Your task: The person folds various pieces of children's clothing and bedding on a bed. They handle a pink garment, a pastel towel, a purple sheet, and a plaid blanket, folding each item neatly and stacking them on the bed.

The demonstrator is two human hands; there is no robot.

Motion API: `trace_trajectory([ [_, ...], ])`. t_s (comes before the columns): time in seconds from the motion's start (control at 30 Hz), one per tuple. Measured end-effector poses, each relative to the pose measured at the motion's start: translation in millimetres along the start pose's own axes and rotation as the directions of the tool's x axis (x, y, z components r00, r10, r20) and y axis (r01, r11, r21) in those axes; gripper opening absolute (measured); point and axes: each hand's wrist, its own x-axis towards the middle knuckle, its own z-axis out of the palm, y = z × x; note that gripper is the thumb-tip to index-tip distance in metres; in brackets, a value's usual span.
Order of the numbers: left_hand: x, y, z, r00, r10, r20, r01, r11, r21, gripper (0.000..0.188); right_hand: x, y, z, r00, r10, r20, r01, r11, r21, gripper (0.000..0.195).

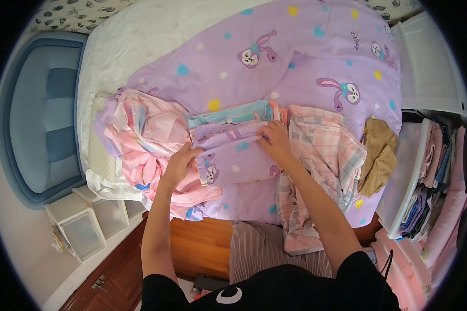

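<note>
A lilac printed cloth (pixel 237 155), folded into a wide strip, lies before me on the purple cartoon-print bedding (pixel 225 93). My left hand (pixel 182 162) rests at its left end, fingertips on the fabric edge. At its upper right part, my right hand (pixel 274 140) has bent fingers on a fold; whether they pinch it is unclear. Just beyond lies a folded light-blue cloth (pixel 229 116), with orange striped fabric at its right end. Crumpled pink fabric (pixel 155 132) is heaped on the left. A pink and grey plaid cloth (pixel 319 144) spreads on the right, hanging over the bed's edge.
A brown cloth (pixel 377 155) lies at the right of the bed. Beyond it stands an open plastic drawer (pixel 406 186) with folded clothes. A blue padded headboard (pixel 43 116) is on the left, with translucent small drawers (pixel 83 233) below it. A wooden door (pixel 113 272) is lower left.
</note>
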Motion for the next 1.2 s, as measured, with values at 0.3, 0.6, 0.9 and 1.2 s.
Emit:
trace_trajectory([
  [0.3,-77.6,117.4,-46.4,0.968,0.234,-0.091,-0.206,0.948,0.241,0.02,-62.2,-153.7,-154.6,0.995,-0.091,-0.044,0.094,0.992,0.088,0.017],
  [0.6,-155.6,253.2,-172.6,0.833,0.345,-0.432,-0.208,0.92,0.333,0.015,-76.2,-257.6,-301.0,0.895,-0.396,-0.206,0.357,0.912,-0.205,0.024],
  [0.9,-181.8,264.3,-162.9,0.769,0.266,-0.582,-0.286,0.956,0.06,0.026,-76.3,-312.1,-343.8,0.814,-0.534,-0.227,0.459,0.832,-0.311,0.015],
  [1.2,-200.3,247.9,-128.0,0.899,0.19,-0.395,-0.135,0.977,0.164,0.024,-69.3,-311.3,-356.1,0.988,-0.149,-0.047,0.152,0.987,0.055,0.013],
])
